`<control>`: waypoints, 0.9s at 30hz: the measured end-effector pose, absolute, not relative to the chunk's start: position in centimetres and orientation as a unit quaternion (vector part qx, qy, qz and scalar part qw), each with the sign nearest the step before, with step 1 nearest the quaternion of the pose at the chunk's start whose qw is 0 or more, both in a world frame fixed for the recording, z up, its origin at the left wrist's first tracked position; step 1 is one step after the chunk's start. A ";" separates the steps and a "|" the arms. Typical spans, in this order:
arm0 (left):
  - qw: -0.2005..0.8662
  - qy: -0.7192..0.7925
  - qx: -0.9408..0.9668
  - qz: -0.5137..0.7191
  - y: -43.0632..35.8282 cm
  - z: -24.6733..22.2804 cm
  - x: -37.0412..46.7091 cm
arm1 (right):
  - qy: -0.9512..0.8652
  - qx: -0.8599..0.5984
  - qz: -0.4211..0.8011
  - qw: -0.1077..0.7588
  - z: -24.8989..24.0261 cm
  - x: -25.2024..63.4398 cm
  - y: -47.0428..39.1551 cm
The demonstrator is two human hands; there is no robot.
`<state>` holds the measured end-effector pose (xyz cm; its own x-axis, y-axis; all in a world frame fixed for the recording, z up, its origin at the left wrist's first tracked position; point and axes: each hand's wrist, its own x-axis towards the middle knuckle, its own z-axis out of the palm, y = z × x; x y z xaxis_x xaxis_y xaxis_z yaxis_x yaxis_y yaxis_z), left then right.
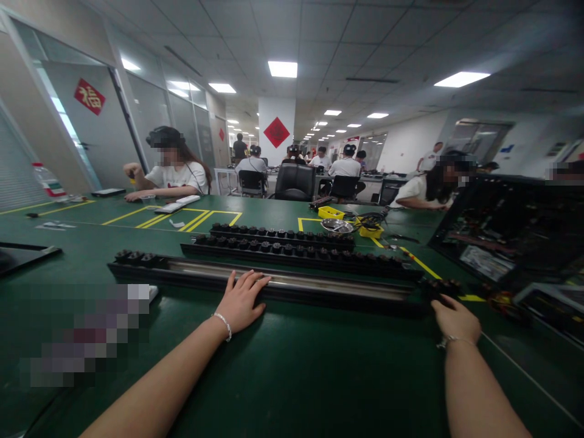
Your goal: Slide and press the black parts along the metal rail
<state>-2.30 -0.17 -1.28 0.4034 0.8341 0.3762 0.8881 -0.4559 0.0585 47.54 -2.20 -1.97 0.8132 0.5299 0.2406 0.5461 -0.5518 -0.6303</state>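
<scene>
Main risk, prob.: the rail (pixel 319 285) could be skewed or tipped if it's pressed unevenly by the L hand (pixel 241 298), as no clamp is seen on it. The L knobs (pixel 134 258), seated at the rail's L end, might then be slid along the bare channel, esp. if they aren't locked in (can't be told from here). The R knobs (pixel 442 287), bunched at the rail's R end, could be knocked away by the R hand (pixel 456 319) if the grip is fumbled. If the rail were shoved back, the mid row (pixel 296 250), set just behind it, could be bumped, and then the far row (pixel 280 233) behind that. The PC case (pixel 479 261), stood to the rail's R, might be caught by a wide R-hand swing.

Pos.: the rail is laid crosswise in front of both hands. Approx. its mid-length is touched by the L hand, fingers spread, nothing gripped. The R hand is held by the rail's R end, fingers bent at the R knobs; whether one is pinched can't be told, as the fingertips are poorly shown.
</scene>
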 end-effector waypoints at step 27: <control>0.076 -0.527 -0.830 -0.169 -0.3 -1.1 -2.0 | -0.306 -0.916 -0.004 0.259 -1.6 50.0 2.1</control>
<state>-1.96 -0.30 -1.06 0.3878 0.8489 0.3592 0.8998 -0.4331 0.0522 49.97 2.11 -1.60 0.8131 0.5582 0.1651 0.5620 -0.6788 -0.4727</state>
